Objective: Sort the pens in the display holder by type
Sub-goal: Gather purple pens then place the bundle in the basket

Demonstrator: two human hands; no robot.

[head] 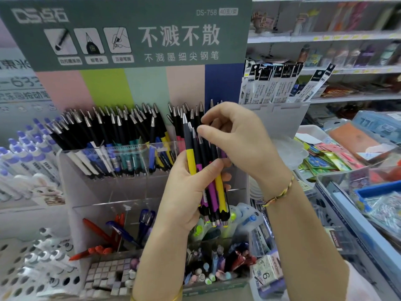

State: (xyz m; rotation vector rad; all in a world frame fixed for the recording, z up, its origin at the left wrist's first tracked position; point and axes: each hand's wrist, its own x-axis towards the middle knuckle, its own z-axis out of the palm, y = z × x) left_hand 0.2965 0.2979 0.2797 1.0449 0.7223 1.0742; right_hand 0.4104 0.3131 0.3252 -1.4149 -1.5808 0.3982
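**Edges and room.** I see the bundle of pens (190,155) held in front of the right half of the display holder (86,192), between its upper tier and the lower front bins. The tier's clear rim runs just to the left of the bundle. Left of that, the racked pens (112,133) stand packed closely. To the right, refill packets (271,83) in a pale rack sit near the right hand (236,137). Crowded store shelves (347,38) lie beyond.

**Materials and shapes.** The holder is clear, hard plastic with flat walls and stepped compartments. A printed backing card (130,40) with colour stripes rises behind it. The bundled pens have matte black grips, yellow or purple barrels and conical silver tips. Red and blue capped pens (112,231) lie loosely in a lower compartment.

**Orientation.** The bundle's long axis is near upright, with the lower ends leaning slightly right. The silver tips point up and the button ends point down.

**Hands.** The left hand (191,187) grips the bundle around its middle, thumb across the front. The right hand is curled over the upper ends, thumb and forefinger close together. I cannot tell whether they pinch a pen. A braided bracelet (280,192) circles the right wrist.
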